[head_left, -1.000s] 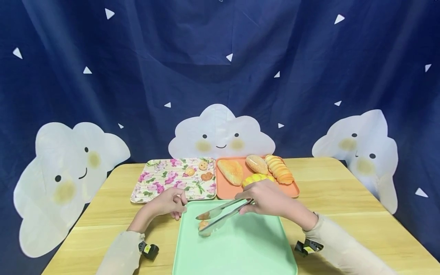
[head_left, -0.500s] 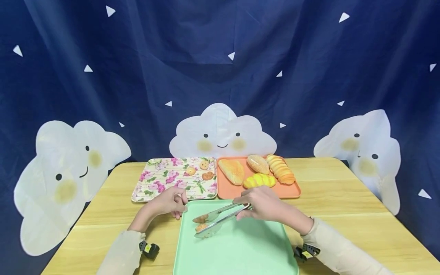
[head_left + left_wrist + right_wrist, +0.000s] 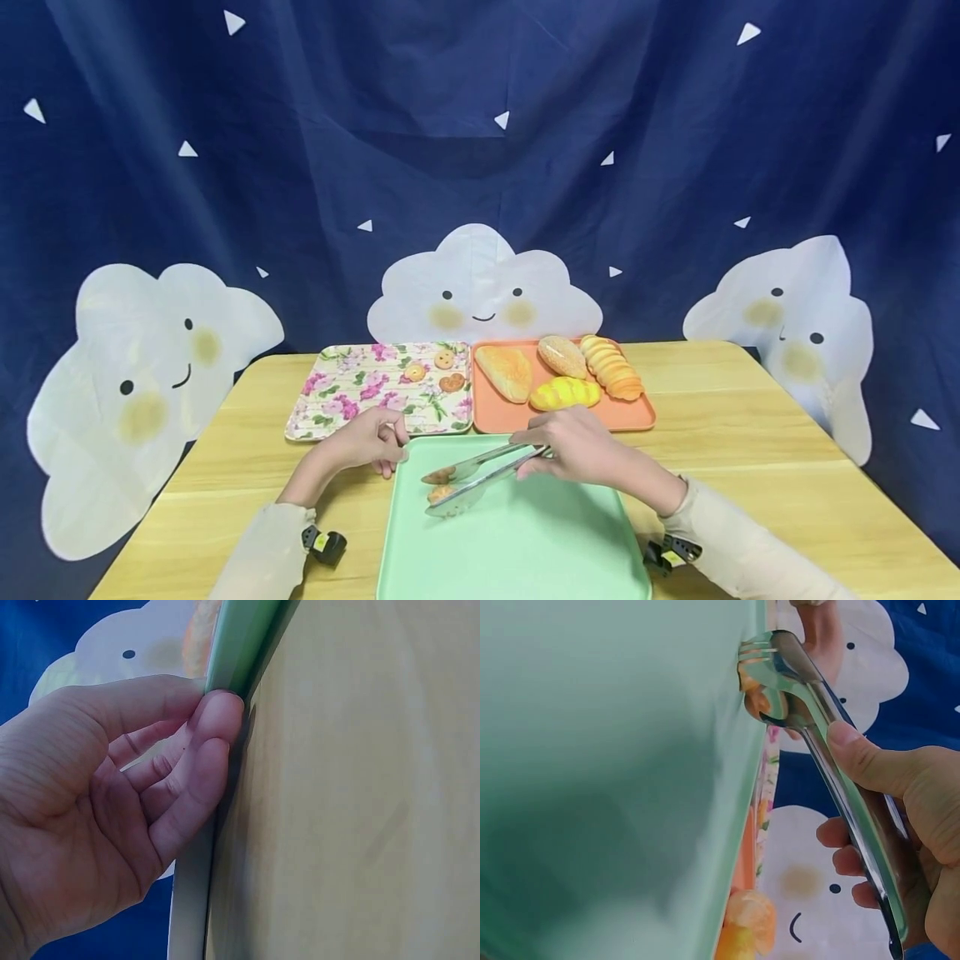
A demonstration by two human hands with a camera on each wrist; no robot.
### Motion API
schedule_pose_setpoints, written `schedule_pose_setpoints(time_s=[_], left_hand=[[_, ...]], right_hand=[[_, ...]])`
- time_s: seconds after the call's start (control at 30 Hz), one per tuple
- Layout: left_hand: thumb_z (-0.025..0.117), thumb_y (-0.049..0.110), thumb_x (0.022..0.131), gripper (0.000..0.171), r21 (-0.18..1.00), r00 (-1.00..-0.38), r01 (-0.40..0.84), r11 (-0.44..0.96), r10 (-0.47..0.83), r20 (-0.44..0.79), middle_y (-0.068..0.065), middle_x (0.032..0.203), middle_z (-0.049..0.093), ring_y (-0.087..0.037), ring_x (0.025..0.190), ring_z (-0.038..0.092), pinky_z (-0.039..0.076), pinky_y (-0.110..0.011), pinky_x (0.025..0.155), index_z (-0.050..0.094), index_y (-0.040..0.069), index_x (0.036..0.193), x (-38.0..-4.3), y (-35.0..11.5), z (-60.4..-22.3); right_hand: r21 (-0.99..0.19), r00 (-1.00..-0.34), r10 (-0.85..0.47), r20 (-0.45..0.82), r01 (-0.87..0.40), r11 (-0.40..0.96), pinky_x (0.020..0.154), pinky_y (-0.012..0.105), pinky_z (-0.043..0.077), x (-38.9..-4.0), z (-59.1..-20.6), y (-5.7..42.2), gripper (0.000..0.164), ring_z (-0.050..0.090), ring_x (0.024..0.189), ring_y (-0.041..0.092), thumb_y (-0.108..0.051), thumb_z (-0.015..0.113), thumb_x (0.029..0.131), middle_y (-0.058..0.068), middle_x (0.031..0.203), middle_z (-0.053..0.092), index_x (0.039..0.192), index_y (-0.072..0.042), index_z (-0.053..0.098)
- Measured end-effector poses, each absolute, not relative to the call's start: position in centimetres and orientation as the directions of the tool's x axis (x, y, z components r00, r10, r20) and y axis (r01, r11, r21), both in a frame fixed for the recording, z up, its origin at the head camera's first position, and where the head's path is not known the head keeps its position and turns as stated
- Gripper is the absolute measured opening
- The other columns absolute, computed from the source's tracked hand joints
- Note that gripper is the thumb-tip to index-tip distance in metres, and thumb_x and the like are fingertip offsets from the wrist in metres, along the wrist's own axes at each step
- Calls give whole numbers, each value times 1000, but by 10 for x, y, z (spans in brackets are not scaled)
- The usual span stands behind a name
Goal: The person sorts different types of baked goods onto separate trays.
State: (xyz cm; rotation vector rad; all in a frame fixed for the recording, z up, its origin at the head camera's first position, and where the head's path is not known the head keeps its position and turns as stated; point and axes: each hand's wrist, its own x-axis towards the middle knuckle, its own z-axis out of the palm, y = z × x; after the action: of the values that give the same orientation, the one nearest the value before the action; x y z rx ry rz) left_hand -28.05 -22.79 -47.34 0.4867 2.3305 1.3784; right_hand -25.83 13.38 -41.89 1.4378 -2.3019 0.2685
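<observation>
In the head view my right hand [image 3: 577,446] holds metal tongs [image 3: 491,479] over the light green tray [image 3: 517,550]. Between the tong tips, at the tray's left side, is a small golden-brown cookie [image 3: 440,494]; I cannot tell whether both tips touch it. The right wrist view has the thumb on one arm of the tongs [image 3: 855,802] and the fingers around the other side. At the tray's far left corner is my left hand [image 3: 367,442]. Its thumb and fingers pinch the green rim [image 3: 240,649] in the left wrist view.
Behind the green tray stands a floral tray [image 3: 345,383] with several small cookies, including a brown one [image 3: 452,382]. To its right an orange tray [image 3: 491,417] bears several toy breads, among them a yellow one [image 3: 565,393]. The wooden table [image 3: 705,417] extends on both sides.
My right hand and the tongs have shifted slightly left and toward me, uncovering more of the yellow bread. The cookie has moved slightly left. My left hand stays at the tray corner.
</observation>
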Motion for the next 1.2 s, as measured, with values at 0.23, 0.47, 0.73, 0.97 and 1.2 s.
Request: schedule_pose_setpoints(time_s=[0.23, 0.47, 0.73, 0.97, 1.2], left_hand=[[73, -1, 86, 14, 891, -864, 104, 442, 485, -139, -13, 66, 68, -19, 55, 67, 57, -31, 52, 60, -5, 91, -279, -227, -470], [72, -1, 86, 14, 891, -862, 104, 443, 488, -142, -9, 63, 67, -18, 54, 66, 57, -29, 51, 59, -6, 90, -278, -228, -470], [72, -1, 86, 15, 892, -863, 118, 435, 490, -125, -16, 64, 67, -19, 54, 66, 56, -31, 51, 59, -7, 91, -278, -227, -470], [72, -1, 85, 15, 896, -863, 105, 431, 487, -134, -10, 63, 67, -17, 53, 66, 56, -30, 51, 59, -5, 90, -277, -226, -472], [73, -1, 86, 15, 901, -857, 118, 417, 502, -120, -17, 64, 67, -18, 53, 66, 57, -31, 51, 59, -6, 89, -277, -227, -471]], right_hand=[[54, -384, -805, 453, -889, 455, 48, 10, 11, -260, -414, 138, 36, 26, 53, -6, -47, 85, 73, -12, 62, 54, 98, -21, 81], [43, -383, -800, 462, -891, 452, 48, 10, 17, -263, -406, 143, 39, 34, 55, -4, -55, 74, 81, -11, 65, 58, 99, -21, 80], [67, -411, -766, 494, -861, 505, 47, 11, 12, -264, -395, 146, 63, 37, 52, -4, -69, 44, 91, -11, 64, 58, 103, -19, 81], [100, -426, -716, 553, -820, 564, 45, 12, 11, -269, -390, 144, 41, 40, 50, -2, -57, 76, 79, -11, 64, 60, 100, -22, 81], [106, -461, -674, 578, -776, 622, 46, 14, 8, -274, -390, 140, 53, 36, 49, 0, -65, 60, 88, -9, 63, 59, 104, -19, 81]])
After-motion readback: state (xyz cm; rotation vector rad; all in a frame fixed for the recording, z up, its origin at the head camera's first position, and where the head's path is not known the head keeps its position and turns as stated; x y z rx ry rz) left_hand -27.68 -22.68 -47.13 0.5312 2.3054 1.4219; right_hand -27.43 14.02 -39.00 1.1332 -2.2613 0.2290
